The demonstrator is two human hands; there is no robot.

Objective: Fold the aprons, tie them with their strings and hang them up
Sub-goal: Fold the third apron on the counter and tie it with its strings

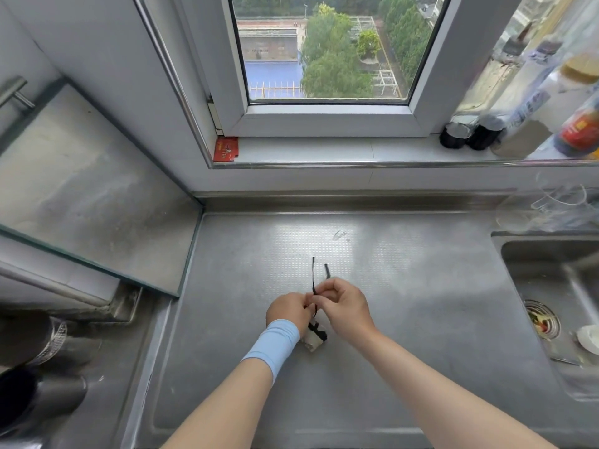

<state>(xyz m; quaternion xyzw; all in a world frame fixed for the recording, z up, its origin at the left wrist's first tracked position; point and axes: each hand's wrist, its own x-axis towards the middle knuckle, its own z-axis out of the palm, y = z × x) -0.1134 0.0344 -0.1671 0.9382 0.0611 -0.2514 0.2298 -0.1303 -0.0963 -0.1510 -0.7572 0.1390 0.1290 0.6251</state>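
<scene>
Both hands meet over the middle of the steel surface [405, 286], knuckles nearly touching. The left hand [288, 311], with a pale blue wristband [275, 345] just behind it, has its fingers curled in and pinches the black strings [313, 275] where they cross. The right hand [346, 306] faces it, fingers bent, and pinches the same strings from the other side. Two loose string ends stick out past the fingertips, away from the person, one a little longer than the other.

The apron [316, 338] is a small rolled bundle, pale with black bands round it, directly under the two hands and slightly nearer the person than the fingers. I cannot tell whether it rests on the surface or hangs just off it.

Well out to the right of the right hand is a sink [518, 254] with a strainer [543, 319] in its drain. Far beyond the hands runs a window sill [324, 150], with a red packet [226, 149] at its left end and dark-capped bottles [466, 135] towards its right.
</scene>
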